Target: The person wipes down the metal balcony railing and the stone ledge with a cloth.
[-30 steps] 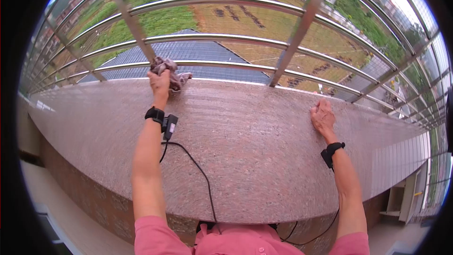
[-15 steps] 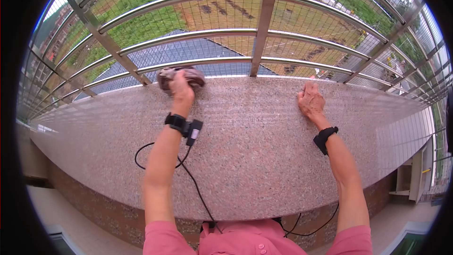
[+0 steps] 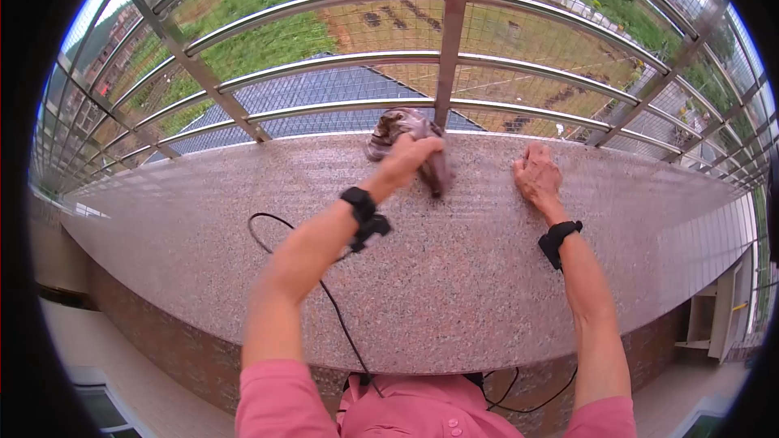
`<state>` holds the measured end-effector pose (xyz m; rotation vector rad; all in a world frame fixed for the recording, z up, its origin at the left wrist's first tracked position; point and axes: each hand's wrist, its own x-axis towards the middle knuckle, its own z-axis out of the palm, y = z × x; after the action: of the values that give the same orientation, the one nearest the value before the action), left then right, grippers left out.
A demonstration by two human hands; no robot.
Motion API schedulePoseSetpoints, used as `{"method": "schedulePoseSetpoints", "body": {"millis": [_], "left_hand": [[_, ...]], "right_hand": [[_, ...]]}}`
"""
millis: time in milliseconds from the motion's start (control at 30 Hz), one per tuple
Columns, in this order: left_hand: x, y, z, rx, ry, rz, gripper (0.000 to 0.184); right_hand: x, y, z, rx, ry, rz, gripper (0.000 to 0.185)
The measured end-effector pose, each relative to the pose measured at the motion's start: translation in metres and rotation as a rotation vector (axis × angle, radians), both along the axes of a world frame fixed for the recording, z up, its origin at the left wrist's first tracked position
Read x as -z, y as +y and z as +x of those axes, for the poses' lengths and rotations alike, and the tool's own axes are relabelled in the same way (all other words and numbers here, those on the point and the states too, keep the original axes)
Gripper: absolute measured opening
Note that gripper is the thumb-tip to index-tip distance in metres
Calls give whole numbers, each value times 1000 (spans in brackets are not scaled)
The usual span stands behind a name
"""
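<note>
A crumpled brown-and-white cloth (image 3: 396,126) is bunched in my left hand (image 3: 412,159) at the far edge of the speckled pink stone ledge (image 3: 438,292), close to an upright rail post. The cloth hangs down to the ledge on the right of the fingers. My right hand (image 3: 537,174) rests on the ledge near its far edge, to the right of the cloth, with its fingers curled and pressed together; whatever may be under them is hidden. Both wrists wear black straps with small black devices.
Metal railing (image 3: 454,32) with wire mesh runs along the ledge's far side and curves round both ends. A black cable (image 3: 337,308) loops on the ledge below my left forearm. An open-fronted cabinet (image 3: 704,320) stands at the lower right.
My left hand has swept rightward along the railing side with the cloth, from the left post to the middle one. The right hand has stayed in about the same place on the ledge.
</note>
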<state>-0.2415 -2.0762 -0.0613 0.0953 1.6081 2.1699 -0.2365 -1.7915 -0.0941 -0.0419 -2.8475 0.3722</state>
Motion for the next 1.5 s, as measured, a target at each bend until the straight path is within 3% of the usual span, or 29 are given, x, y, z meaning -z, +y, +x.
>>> {"method": "schedulePoseSetpoints", "body": {"millis": [33,67,100,167,233,267,333,400,500,567,600,667,733,800,900,1000,1067,1267,1400,1500], "left_hand": [[2,-18,-4,-55,32,-345,29],[6,-44,-8,32,116,-528,42],[-18,-57,6,-37,147,-707,34],[-33,-107,-6,144,111,-1217,49],[-11,-150,-14,-187,362,-1638,59],[-16,-151,-10,-189,363,-1634,59],[-23,-155,0,-492,791,-1625,69],[-18,-129,4,-351,1004,-1360,70],[-20,-66,35,-194,857,-1300,63],[-16,-41,48,-89,777,-1539,47],[-9,-39,42,-87,777,-1539,47],[8,-37,26,-40,804,-1158,33],[-1,-15,32,-88,909,-1055,24],[-1,1,35,56,1261,-923,22],[-5,3,29,67,1474,-991,19],[6,-28,2,-81,1479,-1115,18],[11,-62,-8,-140,1456,-1137,17],[2,-175,3,-447,975,-1386,13],[41,-256,18,-955,595,-1206,14],[60,-313,21,-1185,388,-1123,17]], "right_hand": [[-1,0,1,0,-8,-5,24],[-2,0,2,13,-10,-5,24],[-4,0,1,8,-14,-5,24],[-5,-1,3,5,-19,-4,25],[-7,-4,3,16,-19,1,26],[-7,-4,2,16,-16,5,26],[-4,-5,1,35,-20,14,26],[-1,-4,1,19,-18,6,26],[-4,-6,1,17,-5,0,25],[-8,-7,3,26,-5,2,25],[-7,-6,2,30,-5,1,25],[0,-5,1,33,-8,-6,25],[-3,-5,2,24,14,-24,24],[0,-3,1,17,14,-15,24],[2,-3,0,15,22,12,23],[0,-3,2,3,36,26,22],[0,-4,1,-16,43,19,21],[1,-4,0,19,33,84,20],[-2,-8,1,16,25,65,20],[-2,-6,1,46,7,84,19]]}}
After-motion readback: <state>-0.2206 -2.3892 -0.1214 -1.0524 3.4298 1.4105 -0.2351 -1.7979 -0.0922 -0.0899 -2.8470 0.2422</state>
